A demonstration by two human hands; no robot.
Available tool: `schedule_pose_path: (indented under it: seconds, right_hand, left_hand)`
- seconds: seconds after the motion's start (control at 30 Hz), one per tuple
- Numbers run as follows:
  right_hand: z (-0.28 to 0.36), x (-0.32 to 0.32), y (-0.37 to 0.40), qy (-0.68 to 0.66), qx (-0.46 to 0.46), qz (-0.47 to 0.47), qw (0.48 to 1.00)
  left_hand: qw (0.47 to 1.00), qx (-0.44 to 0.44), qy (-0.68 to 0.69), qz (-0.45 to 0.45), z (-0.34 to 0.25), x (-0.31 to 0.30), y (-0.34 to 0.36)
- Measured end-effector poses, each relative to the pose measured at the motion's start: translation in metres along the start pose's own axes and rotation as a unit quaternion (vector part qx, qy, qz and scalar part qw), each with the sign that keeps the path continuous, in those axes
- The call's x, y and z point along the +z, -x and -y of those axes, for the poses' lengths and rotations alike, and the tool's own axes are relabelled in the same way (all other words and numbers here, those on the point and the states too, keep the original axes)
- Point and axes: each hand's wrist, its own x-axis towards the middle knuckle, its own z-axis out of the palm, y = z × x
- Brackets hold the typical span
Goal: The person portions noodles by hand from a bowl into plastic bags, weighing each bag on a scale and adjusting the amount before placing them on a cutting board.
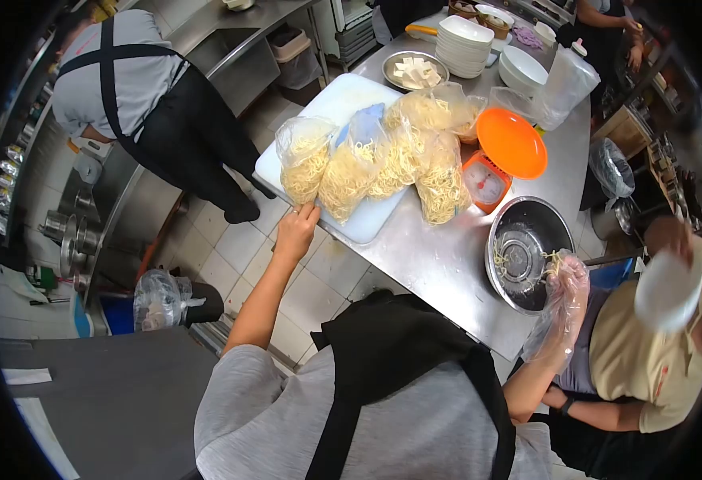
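Observation:
My right hand (567, 282), in a clear plastic glove, is closed on a few strands of noodles (553, 264) at the rim of a steel bowl (531, 216). A few more strands lie inside the bowl. At the near edge of a white cutting board (367, 230), my bare left hand (295, 232) has its fingers curled in at the bottom of a plastic bag of noodles (304, 172). Whether they pinch the bag or the board's edge is hidden. Several other noodle bags (399, 160) lie across the board and table.
An orange scale (485, 182) with an orange plate (512, 142) stands beside the bowl. Behind are a bowl of pale cubes (416, 74) and stacked white bowls (460, 48). One person (139, 88) bends at the left counter; another (639, 344) stands close at my right with a white object.

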Motion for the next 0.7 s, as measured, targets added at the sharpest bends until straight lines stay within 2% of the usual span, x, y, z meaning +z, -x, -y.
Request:
schedule_pose_path:
  seconds: [0.1,0.13,0.2,0.3,0.37,0.43,0.5,0.53,0.6,0.63,0.7]
  right_hand:
    - [-0.003,0.006,0.003,0.007,0.017,-0.052,0.998]
    - [-0.001,0.010,0.005,0.001,0.023,-0.039,0.999]
    - [0.000,0.010,0.004,0.006,0.018,-0.036,0.999]
    - [0.003,0.017,0.006,0.013,-0.006,-0.049,0.999]
    - [0.002,0.011,0.003,0.036,-0.008,-0.025,0.999]
    - [0.003,0.020,0.003,0.022,-0.016,-0.017,0.999]
    - [0.009,0.030,0.004,0.008,-0.018,-0.036,0.999]
    - [0.012,0.032,0.004,0.013,-0.016,-0.037,0.999]
    - [0.015,0.036,0.005,0.013,-0.007,-0.046,0.999]
    - [0.015,0.038,0.004,0.011,-0.011,-0.052,0.999]
    - [0.016,0.043,0.003,0.022,-0.030,-0.058,0.998]
  left_hand:
    - [1.000,0.010,0.005,0.012,0.004,0.002,0.006]
    - [1.000,0.015,0.007,0.011,-0.004,-0.009,0.001]
    - [0.991,0.003,0.052,-0.124,-0.019,-0.039,-0.017]
    - [0.963,0.032,0.007,-0.267,-0.021,-0.098,-0.073]
    - [0.972,-0.003,0.000,-0.235,-0.016,-0.115,-0.107]
    - [0.985,-0.036,-0.132,-0.104,-0.005,-0.109,-0.122]
    - [0.989,-0.105,-0.084,-0.066,0.009,-0.089,-0.127]
    - [0.990,-0.096,-0.082,-0.069,0.011,-0.085,-0.129]
    - [0.988,-0.134,-0.055,-0.046,0.010,-0.083,-0.133]
    - [0.989,-0.127,-0.053,-0.047,0.001,-0.090,-0.143]
    - [0.995,-0.038,0.032,-0.085,-0.027,-0.104,-0.163]
